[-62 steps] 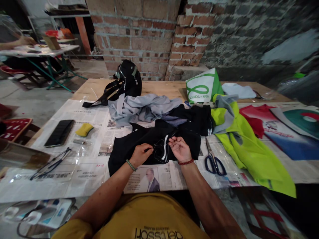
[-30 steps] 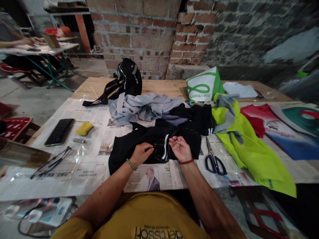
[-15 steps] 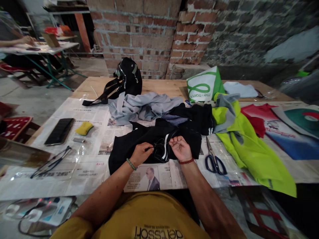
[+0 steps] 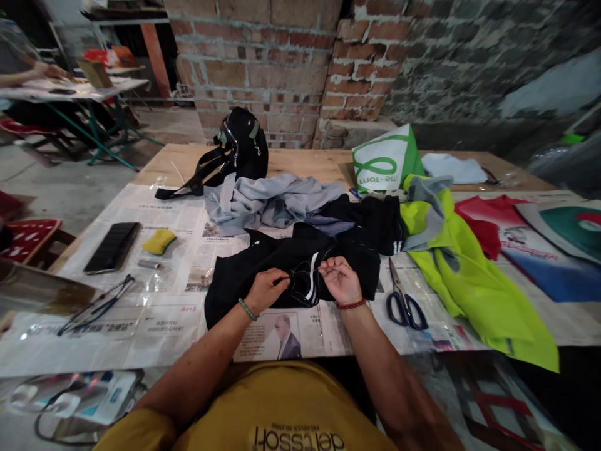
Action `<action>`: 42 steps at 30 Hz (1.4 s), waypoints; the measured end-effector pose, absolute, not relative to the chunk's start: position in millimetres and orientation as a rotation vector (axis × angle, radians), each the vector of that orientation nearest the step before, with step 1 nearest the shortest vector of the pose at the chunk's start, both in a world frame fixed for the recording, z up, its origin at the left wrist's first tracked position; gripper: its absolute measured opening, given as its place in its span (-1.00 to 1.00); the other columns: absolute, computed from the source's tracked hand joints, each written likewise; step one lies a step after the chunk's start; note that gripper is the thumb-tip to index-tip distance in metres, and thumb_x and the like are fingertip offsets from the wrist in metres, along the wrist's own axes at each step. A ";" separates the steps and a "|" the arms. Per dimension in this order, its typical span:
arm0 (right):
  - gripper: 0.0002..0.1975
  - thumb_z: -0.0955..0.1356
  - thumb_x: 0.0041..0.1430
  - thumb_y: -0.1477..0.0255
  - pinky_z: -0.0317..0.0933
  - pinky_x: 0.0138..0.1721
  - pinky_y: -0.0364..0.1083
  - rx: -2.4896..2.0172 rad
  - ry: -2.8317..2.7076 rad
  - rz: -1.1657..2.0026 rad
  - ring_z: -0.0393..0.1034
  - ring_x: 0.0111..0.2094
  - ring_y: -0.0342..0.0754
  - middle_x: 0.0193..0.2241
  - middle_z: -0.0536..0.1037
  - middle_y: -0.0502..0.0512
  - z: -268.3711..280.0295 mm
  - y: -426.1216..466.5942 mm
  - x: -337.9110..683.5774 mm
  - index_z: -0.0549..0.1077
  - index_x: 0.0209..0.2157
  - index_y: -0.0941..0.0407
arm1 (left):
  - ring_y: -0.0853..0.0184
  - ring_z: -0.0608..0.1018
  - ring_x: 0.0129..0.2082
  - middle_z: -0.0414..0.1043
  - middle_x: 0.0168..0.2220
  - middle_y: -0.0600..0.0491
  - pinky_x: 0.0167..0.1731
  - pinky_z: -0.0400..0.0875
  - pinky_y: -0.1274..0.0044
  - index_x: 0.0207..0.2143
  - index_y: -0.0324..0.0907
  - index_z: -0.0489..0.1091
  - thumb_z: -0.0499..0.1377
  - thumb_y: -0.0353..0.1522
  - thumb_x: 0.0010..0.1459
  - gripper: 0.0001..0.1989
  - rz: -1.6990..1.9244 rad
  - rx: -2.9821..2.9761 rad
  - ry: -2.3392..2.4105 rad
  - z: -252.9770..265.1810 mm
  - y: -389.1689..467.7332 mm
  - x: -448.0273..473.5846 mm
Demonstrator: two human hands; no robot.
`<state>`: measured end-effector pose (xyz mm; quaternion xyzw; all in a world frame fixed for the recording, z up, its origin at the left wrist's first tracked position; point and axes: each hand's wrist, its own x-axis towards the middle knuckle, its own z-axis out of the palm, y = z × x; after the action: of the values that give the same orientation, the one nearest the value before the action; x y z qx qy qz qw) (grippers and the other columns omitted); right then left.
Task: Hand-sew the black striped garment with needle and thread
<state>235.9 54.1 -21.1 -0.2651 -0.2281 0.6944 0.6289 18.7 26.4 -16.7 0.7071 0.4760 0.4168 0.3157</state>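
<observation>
A black garment with white stripes point(image 4: 253, 269) lies bunched on the table in front of me. Over its left part, my left hand point(image 4: 268, 289) is closed in a pinch, thumb and forefinger together. My right hand point(image 4: 341, 279) faces it with curled fingers, thumb and forefinger pinched beside the white stripes. A fine pale thread point(image 4: 305, 270) runs between the two pinches above the dark cloth. Whether a needle is in either pinch is too small to make out. Right of my right hand lie dark-blue-handled scissors point(image 4: 404, 307), blades pointing away from me.
Newspaper point(image 4: 154, 341) under clear plastic covers the table. Left are a phone point(image 4: 113, 248), yellow sponge point(image 4: 158, 242), thread spool point(image 4: 149, 265) and glasses point(image 4: 96, 307). Behind lie grey cloth point(image 4: 282, 197) and a black bag point(image 4: 244, 144); right, a neon-yellow garment point(image 4: 474, 275). Another person sits far left.
</observation>
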 end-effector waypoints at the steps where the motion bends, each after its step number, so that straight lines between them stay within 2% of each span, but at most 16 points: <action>1: -0.85 0.27 -0.12 0.65 0.29 -0.36 -0.12 -0.608 -0.521 1.589 0.38 -0.42 -0.15 -0.55 0.39 -0.06 -21.2 54.2 235.9 0.30 -0.58 0.10 | 0.44 0.49 -0.46 0.49 -0.46 0.06 -0.39 0.38 0.62 -0.40 -0.21 0.50 0.18 -0.45 0.05 -0.91 1.099 1.863 1.254 -16.9 26.5 18.6; 29: -0.91 0.31 -0.12 0.58 0.29 -0.36 -0.12 -0.639 -0.634 1.537 0.41 -0.43 -0.16 -0.54 0.44 -0.09 -24.9 55.7 235.4 0.33 -0.55 0.11 | 0.44 0.49 -0.46 0.49 -0.46 0.06 -0.40 0.38 0.63 -0.41 -0.22 0.50 0.18 -0.43 0.05 -0.91 1.121 1.830 1.249 -15.8 26.5 18.1; 34: -0.94 0.32 -0.03 0.51 0.30 -0.36 -0.08 -0.749 -0.841 1.376 0.44 -0.44 -0.11 -0.50 0.50 -0.01 -16.1 46.3 225.7 0.42 -0.44 0.10 | 0.43 0.50 -0.46 0.50 -0.45 0.05 -0.39 0.38 0.62 -0.42 -0.23 0.50 0.18 -0.41 0.04 -0.90 1.139 1.756 1.264 -13.2 27.5 15.1; 39: -0.94 0.32 0.07 0.47 0.30 -0.27 -0.08 -0.863 -1.128 1.110 0.43 -0.40 -0.13 -0.44 0.51 0.01 0.0 25.9 213.7 0.45 -0.39 0.10 | 0.43 0.49 -0.45 0.50 -0.44 0.05 -0.39 0.38 0.62 -0.42 -0.22 0.49 0.18 -0.40 0.04 -0.90 1.163 1.746 1.236 -10.7 26.4 13.2; 42: -0.91 0.29 0.13 0.46 0.28 -0.35 -0.13 -0.997 -1.409 1.016 0.39 -0.45 -0.16 -0.46 0.48 0.00 9.0 10.5 205.2 0.45 -0.37 0.09 | 0.43 0.49 -0.46 0.49 -0.45 0.04 -0.42 0.36 0.62 -0.42 -0.22 0.49 0.18 -0.40 0.04 -0.90 1.192 1.763 1.208 -9.9 25.2 13.3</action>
<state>205.2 10.5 9.0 -0.4194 -0.5925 0.4272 0.5390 13.3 25.2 -9.9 0.6775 0.4642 0.4581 0.3401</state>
